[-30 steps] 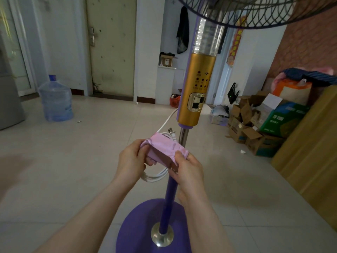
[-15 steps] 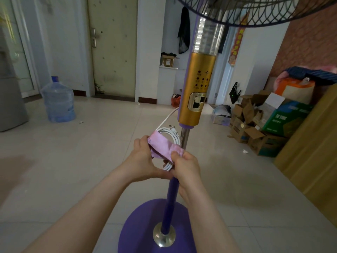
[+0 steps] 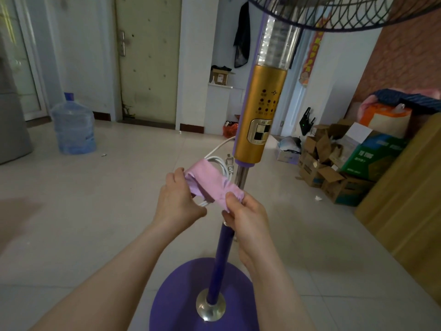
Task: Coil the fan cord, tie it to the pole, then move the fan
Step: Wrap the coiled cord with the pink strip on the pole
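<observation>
Pink cloth strip (image 3: 210,185) is wrapping the coiled cord (image 3: 220,164) at frame centre, beside the pole (image 3: 241,177). Your left hand (image 3: 177,199) and right hand (image 3: 245,216) are each pinching 1 end. Tying is underway; next, you are needing a knot around the pole.

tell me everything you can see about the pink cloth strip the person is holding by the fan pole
The pink cloth strip is a pale, soft-looking band of thin, creased fabric. It runs slanting from upper left to lower right, draped over the coiled white cord just left of the pole. The left hand pinches its bunched left end; the right hand pinches its crumpled right end. No knot is visible, and whether it passes behind the pole cannot be seen.
</observation>
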The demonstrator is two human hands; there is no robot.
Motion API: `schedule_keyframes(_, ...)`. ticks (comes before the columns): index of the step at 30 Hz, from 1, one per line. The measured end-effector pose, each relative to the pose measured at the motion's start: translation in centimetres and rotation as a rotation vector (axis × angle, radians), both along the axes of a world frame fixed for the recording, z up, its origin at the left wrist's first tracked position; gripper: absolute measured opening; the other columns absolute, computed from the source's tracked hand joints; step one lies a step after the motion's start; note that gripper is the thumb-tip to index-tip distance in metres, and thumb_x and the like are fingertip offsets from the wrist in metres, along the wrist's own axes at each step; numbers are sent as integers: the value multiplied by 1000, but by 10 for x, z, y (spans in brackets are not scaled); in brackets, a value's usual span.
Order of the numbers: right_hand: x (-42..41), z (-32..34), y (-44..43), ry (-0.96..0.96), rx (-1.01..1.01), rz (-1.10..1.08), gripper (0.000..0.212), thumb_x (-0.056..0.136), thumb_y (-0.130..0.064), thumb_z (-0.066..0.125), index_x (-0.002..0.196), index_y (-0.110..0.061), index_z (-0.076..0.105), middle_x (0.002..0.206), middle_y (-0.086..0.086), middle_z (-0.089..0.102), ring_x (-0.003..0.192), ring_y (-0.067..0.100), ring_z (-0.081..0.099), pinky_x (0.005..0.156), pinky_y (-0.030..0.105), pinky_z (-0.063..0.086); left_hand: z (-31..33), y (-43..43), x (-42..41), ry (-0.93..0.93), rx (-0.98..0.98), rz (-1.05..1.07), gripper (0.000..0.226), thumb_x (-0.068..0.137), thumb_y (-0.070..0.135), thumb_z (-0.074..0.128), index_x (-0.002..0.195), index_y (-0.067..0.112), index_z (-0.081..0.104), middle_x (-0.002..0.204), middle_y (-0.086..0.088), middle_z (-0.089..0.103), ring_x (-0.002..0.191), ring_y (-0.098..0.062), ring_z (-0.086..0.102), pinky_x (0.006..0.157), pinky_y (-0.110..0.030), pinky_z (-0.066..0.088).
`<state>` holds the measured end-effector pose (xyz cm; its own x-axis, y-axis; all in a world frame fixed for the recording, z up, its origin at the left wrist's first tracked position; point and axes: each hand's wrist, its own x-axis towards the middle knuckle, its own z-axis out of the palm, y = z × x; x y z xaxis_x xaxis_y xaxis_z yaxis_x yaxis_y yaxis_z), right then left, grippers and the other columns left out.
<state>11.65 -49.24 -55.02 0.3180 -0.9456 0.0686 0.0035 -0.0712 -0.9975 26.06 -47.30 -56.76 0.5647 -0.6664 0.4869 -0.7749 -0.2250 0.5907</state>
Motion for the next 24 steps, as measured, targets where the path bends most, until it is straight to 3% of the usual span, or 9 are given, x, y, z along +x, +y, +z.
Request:
schedule_keyframes(2,-7,1,2,44,-44,-9,19,94,-29,57,80,-20,67,75,3,63,74,18,58,68,34,45,0,1,-1,25,-18,-10,79,53,25,86,121,13,46,114,-7,52,86,-15,49,62,-15,37)
schedule_keyframes(4,-9,-2,9,46,-57,6,19,93,-27,58,80,-16,66,75,8,61,70,19,53,66,32,43,0,-1,-3,40,-52,-15,60,56,34,83,103,17,50,100,-1,53,78,-11,45,53,-14,26)
schedule_keyframes(7,-16,-11,15,22,-21,24,13,91,-25,61,85,-16,68,80,6,65,73,15,57,67,29,46,7,-2,-4,135,-72,-67,40,56,46,72,83,22,56,78,6,59,62,-6,51,47,-16,31)
schedule_keyframes(9,-22,-18,12,-14,18,48,11,91,-24,63,90,-16,70,80,0,69,73,11,60,73,28,49,11,-4,-5,214,-90,-156,23,60,41,70,65,22,57,56,10,60,47,-1,51,41,-12,32)
schedule_keyframes(12,-27,-22,4,-53,126,98,15,93,-19,59,90,-13,73,76,6,67,68,13,56,70,31,47,11,-3,-8,581,-40,-340,12,74,23,70,71,21,58,45,11,53,45,-5,46,45,-17,37)
schedule_keyframes(15,-27,-20,-6,-281,305,191,18,94,-10,56,83,-12,70,69,4,52,61,11,44,56,24,36,16,1,-10,897,107,-474,13,81,20,65,92,12,62,64,2,48,55,-12,39,52,-23,38)
schedule_keyframes(18,-21,-6,-14,-389,411,264,14,94,-10,52,87,-10,64,69,4,49,58,11,43,48,20,33,18,9,-7,1193,73,-629,14,82,12,58,96,10,59,83,-7,48,60,-13,42,52,-23,38)
schedule_keyframes(21,-15,8,-16,-422,477,362,11,95,-12,50,90,-9,59,65,2,49,53,9,40,44,19,29,18,18,-3,1531,51,-850,21,74,14,59,94,8,56,86,-11,53,60,-13,42,48,-19,36)
schedule_keyframes(24,-8,16,-17,-373,433,411,13,96,-15,51,90,-9,61,65,1,51,50,8,39,40,19,29,17,22,3,1694,45,-1005,37,64,14,68,100,4,64,91,-16,58,62,-15,44,49,-19,38)
